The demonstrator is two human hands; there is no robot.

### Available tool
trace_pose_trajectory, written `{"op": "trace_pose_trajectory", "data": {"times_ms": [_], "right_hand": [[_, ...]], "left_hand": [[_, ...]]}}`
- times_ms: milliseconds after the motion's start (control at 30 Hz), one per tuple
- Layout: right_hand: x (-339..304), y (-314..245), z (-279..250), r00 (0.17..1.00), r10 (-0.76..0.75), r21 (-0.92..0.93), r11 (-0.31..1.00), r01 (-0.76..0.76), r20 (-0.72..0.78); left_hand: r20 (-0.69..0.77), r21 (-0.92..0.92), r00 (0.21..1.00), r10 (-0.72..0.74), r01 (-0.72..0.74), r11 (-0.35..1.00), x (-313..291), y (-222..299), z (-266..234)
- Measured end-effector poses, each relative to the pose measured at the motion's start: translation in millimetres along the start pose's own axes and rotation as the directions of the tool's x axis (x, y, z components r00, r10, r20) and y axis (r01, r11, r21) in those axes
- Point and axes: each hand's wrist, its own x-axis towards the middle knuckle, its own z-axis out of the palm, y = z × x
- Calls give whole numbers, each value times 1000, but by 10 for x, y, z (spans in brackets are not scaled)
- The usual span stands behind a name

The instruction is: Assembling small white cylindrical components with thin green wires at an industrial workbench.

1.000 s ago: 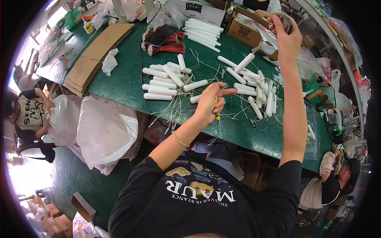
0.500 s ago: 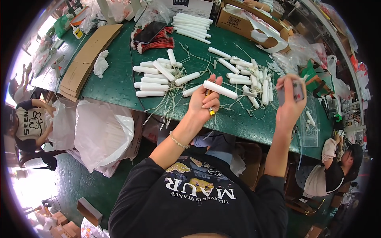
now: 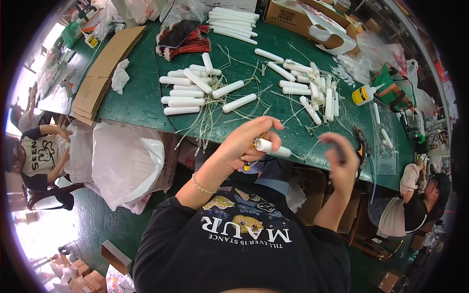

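A white cylindrical tube (image 3: 276,148) lies in my left hand (image 3: 248,144), held between thumb and fingers and pointing right. A slim tool with a yellow end (image 3: 246,167) is tucked in the same palm, mostly hidden by the fingers. My right hand (image 3: 344,163) hovers over the table's near edge, right of the tube, with curled fingers smeared by motion. Something dark shows between those fingers, too blurred to name. A thin pale wire runs from the tube's end towards the right fingertips. Beyond my hands lie white tubes with wires in a left pile (image 3: 188,90) and a right pile (image 3: 312,90).
On the green table (image 3: 141,110) stands a yellow-labelled glue bottle (image 3: 362,95), near a black-handled tool (image 3: 360,146). A phone (image 3: 180,33) rests on red wires (image 3: 198,43) beside plain white tubes (image 3: 233,24). A cardboard box (image 3: 290,22) sits behind. Co-workers sit at both sides.
My left hand has drawn the tube nearer to me. My right hand has come down and left; the greyish object it held is gone from view, and a glue bottle now stands on the table.
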Motion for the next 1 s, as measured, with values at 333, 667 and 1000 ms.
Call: {"op": "trace_pose_trajectory", "data": {"times_ms": [333,667,1000], "right_hand": [[-284,-40,713,970,94,-77,994,-79,223],[-423,-85,923,958,102,23,993,-112,268],[-410,-99,1038,953,214,44,973,-228,217]], "left_hand": [[-202,-89,899,388,-412,907,11,35,6],[-266,42,702,661,-677,735,-40,41,175],[-41,330,647,761,-711,621,22,-232,194]]}}
